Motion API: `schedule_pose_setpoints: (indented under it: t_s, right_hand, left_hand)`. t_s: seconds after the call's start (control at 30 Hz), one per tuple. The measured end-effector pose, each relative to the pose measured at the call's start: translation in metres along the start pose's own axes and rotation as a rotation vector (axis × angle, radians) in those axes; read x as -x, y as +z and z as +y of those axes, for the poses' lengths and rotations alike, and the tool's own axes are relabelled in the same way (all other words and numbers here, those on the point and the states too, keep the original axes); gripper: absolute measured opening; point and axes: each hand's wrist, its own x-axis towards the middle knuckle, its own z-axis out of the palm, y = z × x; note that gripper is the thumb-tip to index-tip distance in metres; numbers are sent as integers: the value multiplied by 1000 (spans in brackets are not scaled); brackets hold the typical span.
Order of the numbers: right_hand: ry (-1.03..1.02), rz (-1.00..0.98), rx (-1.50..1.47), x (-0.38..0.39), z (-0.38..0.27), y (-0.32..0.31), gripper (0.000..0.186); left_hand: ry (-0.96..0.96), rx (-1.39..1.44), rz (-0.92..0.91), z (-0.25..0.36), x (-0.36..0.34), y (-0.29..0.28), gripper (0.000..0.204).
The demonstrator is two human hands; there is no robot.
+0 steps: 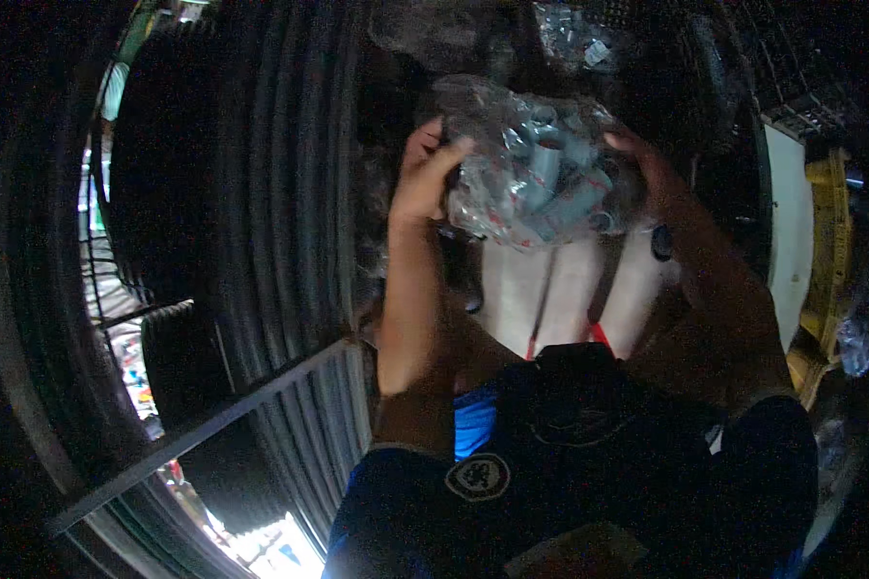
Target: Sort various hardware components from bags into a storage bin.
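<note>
Between my two hands is a clear plastic bag of grey pipe fittings (550, 179), held up in front of me. The fittings look like short tubes and elbows, and the bag carries red print. My left hand (427, 179) grips the bag's left side, its thumb bent over the plastic. On the other side, my right hand (642, 159) is closed on the bag's edge in deep shadow, with part of its fingers hidden behind the plastic.
Large coils of dark ribbed hose (285, 174) stack up on the left, behind a slanting metal bar (212, 415). Another clear bag with shiny pieces (574, 39) lies at the far side. Yellow crates (827, 251) stand at the right beside a white panel (785, 207).
</note>
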Motion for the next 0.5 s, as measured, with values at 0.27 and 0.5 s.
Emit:
schedule_pose_setpoints:
  t_s: [0.27, 0.5]
  right_hand:
    - [-324, -26, 202, -20, 9, 1, 52]
    - [-426, 22, 342, -15, -2, -3, 51]
  left_hand:
    - [-93, -429, 180, -4, 5, 3, 66]
    - [-119, -709, 237, -18, 12, 7, 45]
